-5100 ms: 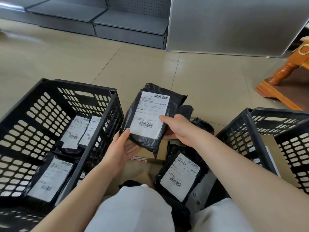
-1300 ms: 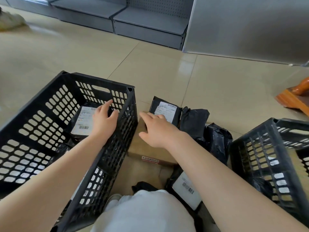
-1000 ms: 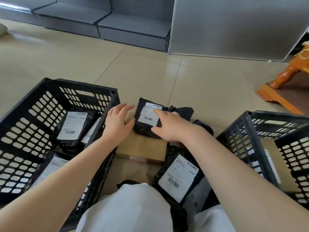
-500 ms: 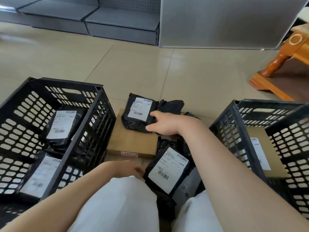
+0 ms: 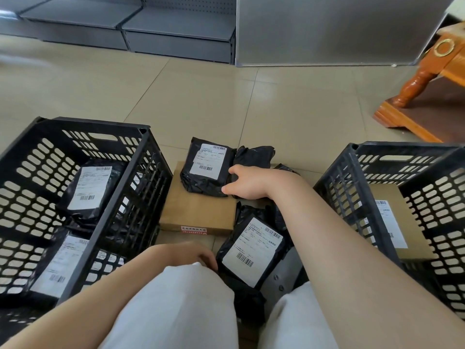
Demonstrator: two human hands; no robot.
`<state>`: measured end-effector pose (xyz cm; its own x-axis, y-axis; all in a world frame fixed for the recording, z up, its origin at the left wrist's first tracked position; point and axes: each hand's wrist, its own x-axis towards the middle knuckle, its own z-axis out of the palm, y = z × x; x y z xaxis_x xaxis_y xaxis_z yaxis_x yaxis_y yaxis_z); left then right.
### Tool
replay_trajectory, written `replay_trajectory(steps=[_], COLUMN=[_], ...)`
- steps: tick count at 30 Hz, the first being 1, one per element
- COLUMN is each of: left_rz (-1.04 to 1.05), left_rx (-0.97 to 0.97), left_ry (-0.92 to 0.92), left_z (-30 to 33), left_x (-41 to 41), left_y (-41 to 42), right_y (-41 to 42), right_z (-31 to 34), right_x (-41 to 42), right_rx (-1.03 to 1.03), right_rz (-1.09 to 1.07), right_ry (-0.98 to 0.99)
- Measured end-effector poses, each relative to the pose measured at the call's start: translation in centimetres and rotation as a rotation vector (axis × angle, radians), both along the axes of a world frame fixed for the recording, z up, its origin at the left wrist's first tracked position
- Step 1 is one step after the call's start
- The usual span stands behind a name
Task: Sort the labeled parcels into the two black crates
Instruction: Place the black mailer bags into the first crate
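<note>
A black labeled parcel (image 5: 206, 170) lies on a flat brown cardboard box (image 5: 198, 210) on the floor between the two black crates. My right hand (image 5: 247, 182) grips that parcel's right edge, thumb low and fingers over the top. My left hand (image 5: 191, 253) rests by my knee, its fingers loosely curled with nothing seen in them. The left crate (image 5: 141, 187) contains several black labeled parcels (image 5: 90, 190). In the right crate (image 5: 352, 157) lies a brown labeled box (image 5: 397, 222). Another black labeled parcel (image 5: 251, 250) lies near my right knee.
More black bags (image 5: 254, 154) sit behind the gripped parcel. Grey metal shelving (image 5: 176, 34) and a grey panel line the far wall. A wooden furniture leg and base (image 5: 415, 96) stand at the right. Tiled floor stretches beyond the crates.
My left hand has drawn back from the middle pile to my knee. My right hand has stayed on the black parcel's right edge, and the parcel has not moved.
</note>
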<state>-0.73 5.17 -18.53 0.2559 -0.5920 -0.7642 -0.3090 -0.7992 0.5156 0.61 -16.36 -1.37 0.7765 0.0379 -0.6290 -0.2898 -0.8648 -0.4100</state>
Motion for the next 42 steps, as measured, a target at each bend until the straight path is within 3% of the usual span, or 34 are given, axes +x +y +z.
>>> replay_trajectory(steps=[6,18,23,28,34,42], left_rz=[0.045,-0.131,-0.204,-0.073,0.143,0.264], left_rx=[-0.030,-0.043,0.056,0.090,0.094,0.169], left_ry=[-0.090,-0.305,-0.479,-0.546,-0.479,-0.443], left_z=[-0.3,3.4,6.0,8.1,8.8,8.8], left_x=[-0.1,1.5,3.2,5.4,7.4,6.6], left_y=[-0.1,-1.2,-2.3,-3.1,-2.3,-1.6], right_y=[0.1,0.4,0.5,0.7,1.4,3.4], right_z=[-0.1,-0.6,-0.7,-0.8,-1.7,-3.2], right_x=[0.0,0.2,0.0,-0.2,-0.4,-0.3], right_rx=[0.001,0.002,-0.010,-0.036,0.018,-0.174], right_rz=[-0.004,0.006,0.069,0.237,0.300,0.477], right_ry=[0.015,0.041,0.066,0.149,0.302,0.247])
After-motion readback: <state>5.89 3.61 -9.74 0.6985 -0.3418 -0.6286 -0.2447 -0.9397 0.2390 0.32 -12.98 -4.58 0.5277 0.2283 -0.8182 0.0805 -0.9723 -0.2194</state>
